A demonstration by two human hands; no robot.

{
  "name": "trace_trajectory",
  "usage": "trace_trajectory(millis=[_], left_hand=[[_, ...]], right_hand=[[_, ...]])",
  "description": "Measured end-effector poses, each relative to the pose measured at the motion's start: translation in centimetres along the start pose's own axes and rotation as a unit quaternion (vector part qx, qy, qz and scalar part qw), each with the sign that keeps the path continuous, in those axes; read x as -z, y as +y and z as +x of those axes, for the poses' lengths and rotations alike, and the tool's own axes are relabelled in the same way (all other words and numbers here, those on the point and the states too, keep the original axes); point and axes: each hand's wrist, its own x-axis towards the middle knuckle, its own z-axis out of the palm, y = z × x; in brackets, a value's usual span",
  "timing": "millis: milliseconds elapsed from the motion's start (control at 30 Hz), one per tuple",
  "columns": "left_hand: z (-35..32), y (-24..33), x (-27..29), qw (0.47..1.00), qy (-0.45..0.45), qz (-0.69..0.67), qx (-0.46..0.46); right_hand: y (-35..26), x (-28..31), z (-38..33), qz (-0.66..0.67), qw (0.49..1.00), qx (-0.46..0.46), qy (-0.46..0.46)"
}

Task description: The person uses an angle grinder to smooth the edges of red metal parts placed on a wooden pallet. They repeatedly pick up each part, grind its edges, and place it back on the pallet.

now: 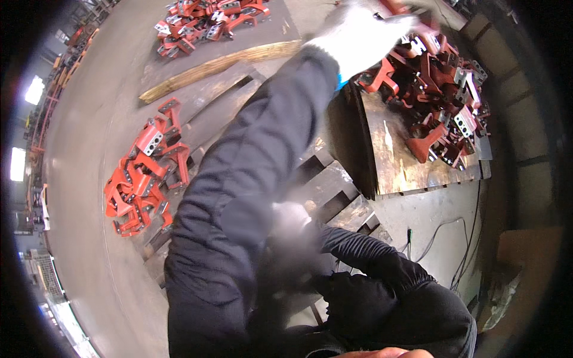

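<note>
My left arm, in a dark sleeve, stretches across to the far right. Its white-gloved left hand is smeared by motion at the pile of red metal brackets. A blurred red bracket shows at its fingertips; whether the fingers hold it I cannot make out. Close to my body, my right hand, also in a pale glove, is closed at a blurred dark tool with a round grey end. That tool overlaps my left sleeve in the view, and its exact kind is unclear.
The bracket pile lies on a wooden-topped stand. More orange-red brackets lie at the left, and another heap at the far left behind a wooden beam. Dark slatted boards lie below my arms. Black cables trail across the floor.
</note>
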Motion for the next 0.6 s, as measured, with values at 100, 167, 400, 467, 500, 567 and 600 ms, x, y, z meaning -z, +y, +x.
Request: trace_trajectory(millis=[100,167,400,467,500,567,600], left_hand=[[-0.8,-1.3,1.6,0.979,0.024,0.137,-0.146],[-4.5,-2.0,2.8,0.991,0.095,0.070,0.060],[-40.9,-12.2,19.5,0.778,0.193,0.224,0.555],[-52.6,-14.1,20.4,0.768,0.112,0.332,0.536],[-57.9,-14.4,20.3,0.761,0.119,0.322,0.550],[-70.0,-14.9,18.3,0.706,0.266,0.252,0.607],[-70.0,-15.9,16.5,0.687,0.248,0.246,0.638]], right_hand=[[0.6,-0.5,0.4,0.010,1.000,0.014,0.024],[2.1,-0.8,0.9,0.007,0.998,0.014,0.058],[-1.5,2.2,0.5,0.068,0.996,-0.026,0.048],[0.7,0.4,1.1,0.022,0.994,-0.073,0.080],[-0.3,0.7,1.3,0.046,0.994,-0.071,0.067],[-1.5,-0.5,1.4,0.073,0.995,-0.055,0.046],[-1.7,-0.1,1.5,0.055,0.995,-0.069,0.055]])
